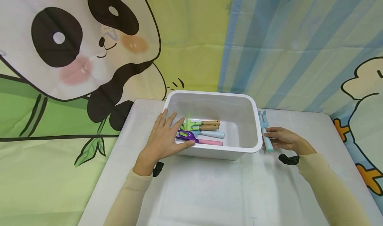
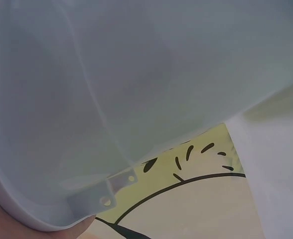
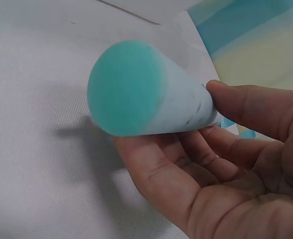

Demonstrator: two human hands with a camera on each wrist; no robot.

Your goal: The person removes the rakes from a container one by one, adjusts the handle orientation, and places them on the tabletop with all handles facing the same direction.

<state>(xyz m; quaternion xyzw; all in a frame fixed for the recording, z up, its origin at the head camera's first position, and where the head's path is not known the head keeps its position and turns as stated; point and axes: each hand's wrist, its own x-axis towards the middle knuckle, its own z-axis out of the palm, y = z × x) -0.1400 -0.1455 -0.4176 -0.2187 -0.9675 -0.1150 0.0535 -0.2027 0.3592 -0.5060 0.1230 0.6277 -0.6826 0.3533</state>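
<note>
My right hand (image 1: 282,139) holds a light blue garden hand fork (image 1: 266,138) beside the right wall of a white plastic bin (image 1: 243,149). The fork's prongs point toward the back; in the right wrist view its handle (image 3: 126,89) shows a teal end, with thumb and fingers around the handle. My left hand (image 1: 164,138) rests with spread fingers on the bin's front left corner, the thumb along the front rim. Inside the bin lie a purple tool with a pink handle (image 1: 210,142), a blue-handled tool (image 1: 212,134) and green tools with wooden handles (image 1: 210,127).
The bin stands on a white table (image 1: 209,192). Behind it hangs a printed cloth with a panda (image 1: 128,50) and blue stripes. In the left wrist view the bin's outer wall (image 2: 151,74) fills most of the picture.
</note>
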